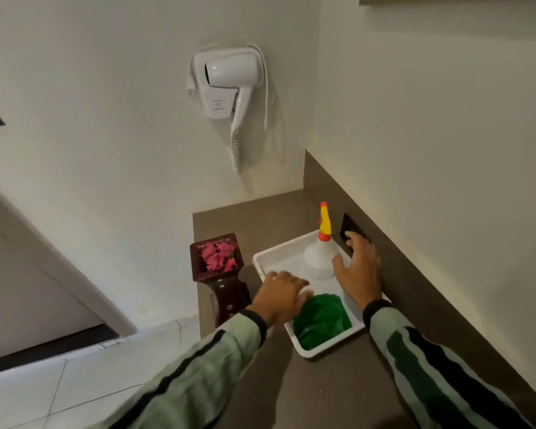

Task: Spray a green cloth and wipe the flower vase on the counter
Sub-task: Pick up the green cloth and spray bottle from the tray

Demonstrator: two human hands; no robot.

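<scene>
A crumpled green cloth [321, 322] lies in the near end of a white tray [279, 250] on the brown counter. A clear spray bottle [319, 258] with a yellow and red nozzle stands in the tray's far end. A dark wooden flower vase [226, 289] with pink flowers [218, 257] stands at the counter's left edge, beside the tray. My left hand [280, 297] hovers over the tray, fingers spread, at the cloth's far-left edge. My right hand [359, 269] is open just right of the bottle, thumb close to its body; neither hand holds anything.
A white hair dryer [226, 85] hangs on the wall above the counter with a coiled cord. A dark socket plate [348, 227] sits in the backsplash behind my right hand. The counter [328, 385] drops off at the left to a tiled floor [44, 388].
</scene>
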